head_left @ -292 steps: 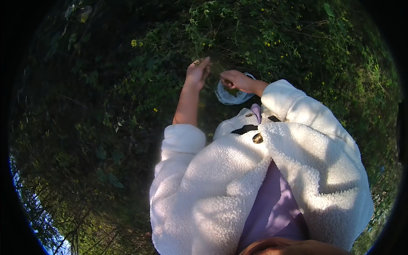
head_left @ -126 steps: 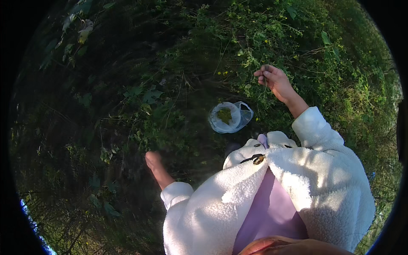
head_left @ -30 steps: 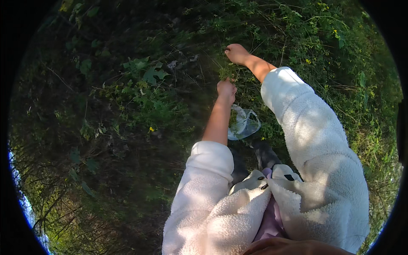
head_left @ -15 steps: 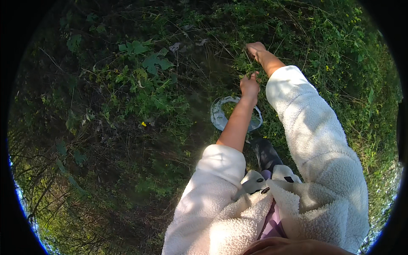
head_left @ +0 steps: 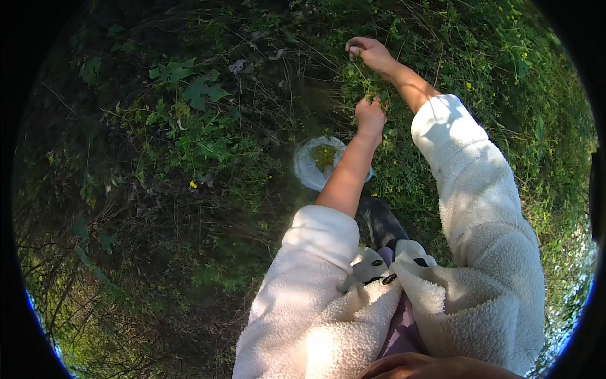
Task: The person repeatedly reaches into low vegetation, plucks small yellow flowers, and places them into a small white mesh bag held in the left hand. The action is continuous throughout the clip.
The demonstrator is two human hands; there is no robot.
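Observation:
My left hand is closed around a sprig of leafy green stems, reaching past the white translucent plastic bag. Just above it, my right hand has its fingers pinched at the upper part of the same greenery, among the growing plants. The bag lies open on the ground, partly behind my left forearm, with small yellow-green plant bits inside.
Dense low plants with small yellow flowers surround me. Broad-leaved plants and dry stems stand to the left. A dark grey leg or boot shows below the bag, between my white fleece sleeves.
Over the last second both hands have shifted forward, my right hand rising higher with its fingertips now in sight. The bag appears further left and more of its contents shows.

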